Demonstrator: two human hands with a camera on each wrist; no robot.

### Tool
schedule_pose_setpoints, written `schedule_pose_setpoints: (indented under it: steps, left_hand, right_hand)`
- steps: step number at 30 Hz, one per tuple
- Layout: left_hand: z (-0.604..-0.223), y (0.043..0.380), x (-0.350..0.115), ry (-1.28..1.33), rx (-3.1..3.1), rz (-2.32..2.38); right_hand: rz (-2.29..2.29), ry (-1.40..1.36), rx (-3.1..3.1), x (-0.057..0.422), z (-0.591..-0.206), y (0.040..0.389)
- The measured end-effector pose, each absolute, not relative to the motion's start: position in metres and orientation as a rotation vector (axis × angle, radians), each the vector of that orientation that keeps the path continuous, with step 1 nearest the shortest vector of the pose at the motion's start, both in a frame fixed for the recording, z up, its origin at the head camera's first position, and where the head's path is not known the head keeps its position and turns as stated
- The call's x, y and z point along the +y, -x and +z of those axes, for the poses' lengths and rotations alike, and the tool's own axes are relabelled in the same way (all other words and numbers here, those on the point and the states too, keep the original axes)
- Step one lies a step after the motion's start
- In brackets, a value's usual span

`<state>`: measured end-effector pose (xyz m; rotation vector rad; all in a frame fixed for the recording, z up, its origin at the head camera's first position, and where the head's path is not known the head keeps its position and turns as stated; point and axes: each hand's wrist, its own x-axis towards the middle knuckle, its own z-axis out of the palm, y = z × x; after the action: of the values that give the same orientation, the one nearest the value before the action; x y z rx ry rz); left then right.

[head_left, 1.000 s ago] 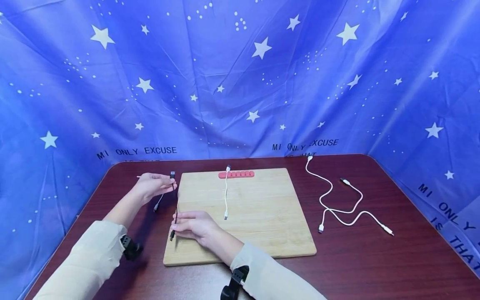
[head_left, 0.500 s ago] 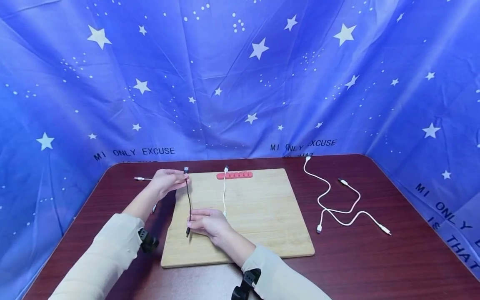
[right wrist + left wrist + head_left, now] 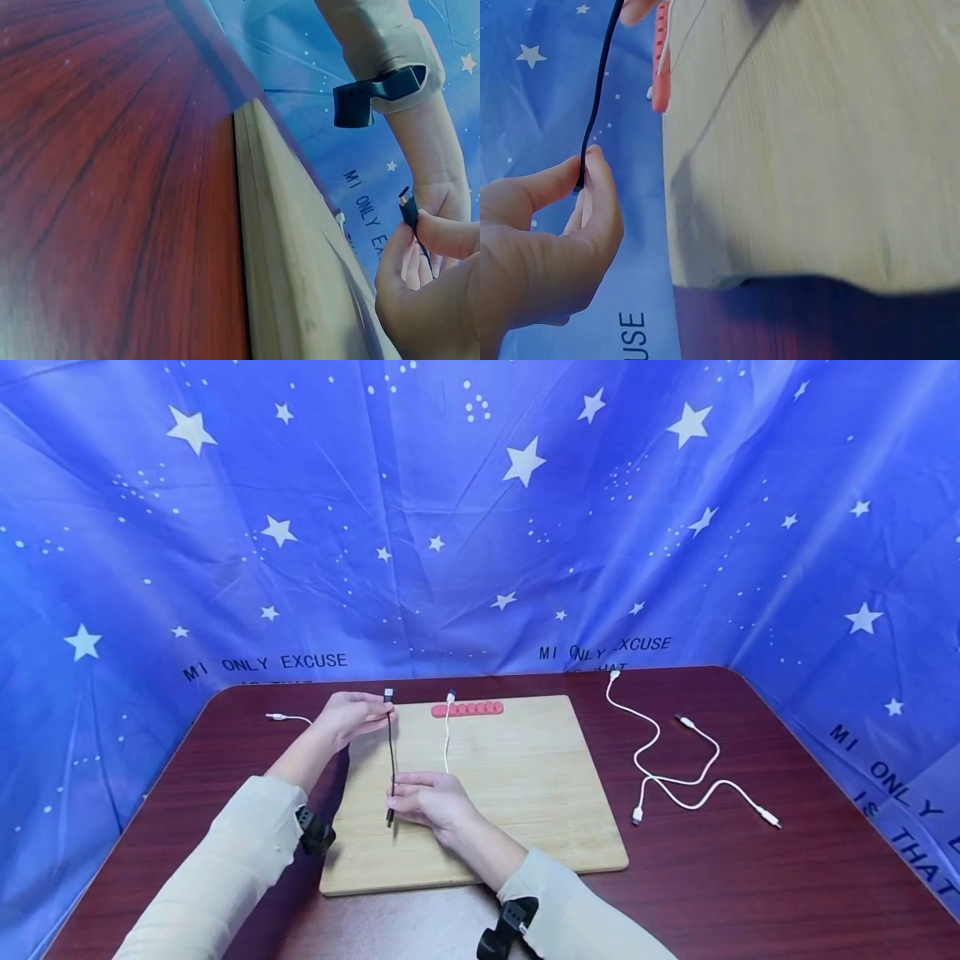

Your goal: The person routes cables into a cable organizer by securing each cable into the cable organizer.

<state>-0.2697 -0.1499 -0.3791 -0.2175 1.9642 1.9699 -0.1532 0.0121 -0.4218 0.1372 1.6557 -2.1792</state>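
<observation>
The left hand and right hand, pinching the black cable, are moving it over the board, apparently nearer the red clip beyond the right hand.

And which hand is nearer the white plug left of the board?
Left: the left hand is to the right of the white plug; the right hand is farther right and lower in the head view, over the wooden board.
</observation>
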Motion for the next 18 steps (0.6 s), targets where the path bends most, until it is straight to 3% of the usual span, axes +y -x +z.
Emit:
schedule_pose_setpoints:
  steps: [18]
  left_hand:
    - [-0.378, 0.296, -0.103, 0.196, 1.972, 1.964]
  right_hand:
    - [-2.181, -0.158, 1.791, 0.048, -0.417, 0.168]
